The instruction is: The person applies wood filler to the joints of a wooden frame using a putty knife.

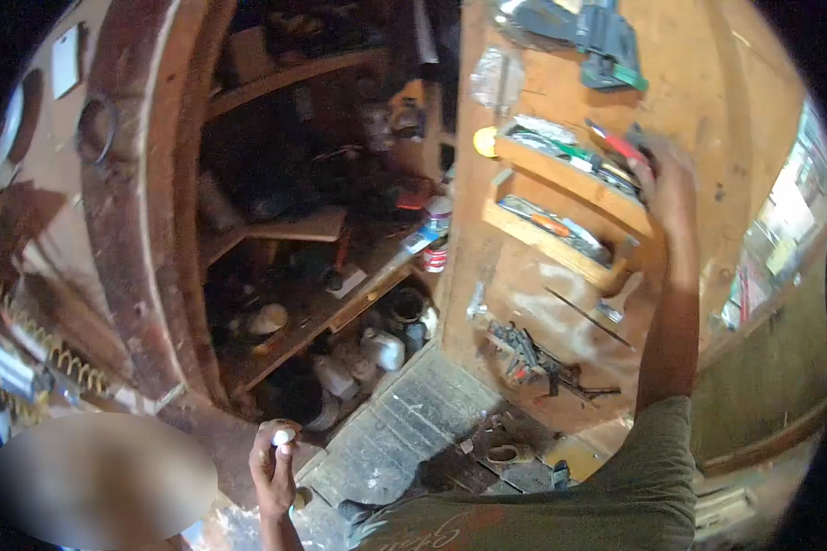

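Observation:
At the lower left, my left hand [274, 459] is closed around a small white object [283, 437], seen end-on. My right hand [660, 174] reaches to the upper right, its fingers wrapped round a red-handled tool [623, 147] at the right end of the upper wooden tool tray [574, 179]. That tray holds several tools, some with green handles. Just below it, a second wooden tray [551, 246] on the door panel holds more tools, one of them orange.
A dark cabinet interior with wooden shelves [294, 83] lies at the centre left, with jars and white containers [383, 351]. A green and black power tool [608, 50] is at the top right. Below the trays hangs a cluster of metal pieces [528, 356]. A blurred area covers the lower left.

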The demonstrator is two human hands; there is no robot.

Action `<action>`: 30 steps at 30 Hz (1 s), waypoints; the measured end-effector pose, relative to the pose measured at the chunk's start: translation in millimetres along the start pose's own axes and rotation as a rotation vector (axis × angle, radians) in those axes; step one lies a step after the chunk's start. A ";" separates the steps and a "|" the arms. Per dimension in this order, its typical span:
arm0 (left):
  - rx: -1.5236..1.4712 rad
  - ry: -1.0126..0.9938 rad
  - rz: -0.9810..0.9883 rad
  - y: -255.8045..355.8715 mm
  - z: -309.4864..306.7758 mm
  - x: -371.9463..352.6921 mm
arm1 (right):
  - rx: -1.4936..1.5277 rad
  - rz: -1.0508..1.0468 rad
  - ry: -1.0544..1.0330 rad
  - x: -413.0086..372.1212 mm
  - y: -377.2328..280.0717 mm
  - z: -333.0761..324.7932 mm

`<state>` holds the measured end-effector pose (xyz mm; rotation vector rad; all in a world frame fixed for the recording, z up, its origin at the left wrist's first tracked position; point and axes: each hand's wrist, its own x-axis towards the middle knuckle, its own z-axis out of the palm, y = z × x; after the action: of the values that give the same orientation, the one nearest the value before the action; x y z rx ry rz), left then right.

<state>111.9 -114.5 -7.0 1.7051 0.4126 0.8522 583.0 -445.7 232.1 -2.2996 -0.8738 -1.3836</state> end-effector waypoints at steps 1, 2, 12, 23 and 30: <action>0.033 0.016 -0.023 2.9 -7.8 -8.0 | -0.031 -0.014 0.027 2.1 -7.4 6.8; 0.065 0.057 -0.052 6.6 -16.4 -21.3 | -0.008 -0.024 0.131 -3.0 -12.3 16.4; 0.071 0.492 -0.104 23.7 -131.4 -166.8 | 1.202 -0.686 -1.238 -379.0 -394.9 156.0; 0.344 1.174 -0.402 55.1 -326.1 -543.6 | 1.012 -1.538 -1.802 -578.7 -850.3 -106.4; 0.242 1.609 -0.293 63.7 -431.5 -693.7 | 1.098 -1.141 -2.023 -681.7 -1010.9 -109.8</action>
<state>-678.2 -295.9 -127.1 0.7425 1.8037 1.8527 -379.4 34.3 -352.7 -1.3012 -2.4463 1.7300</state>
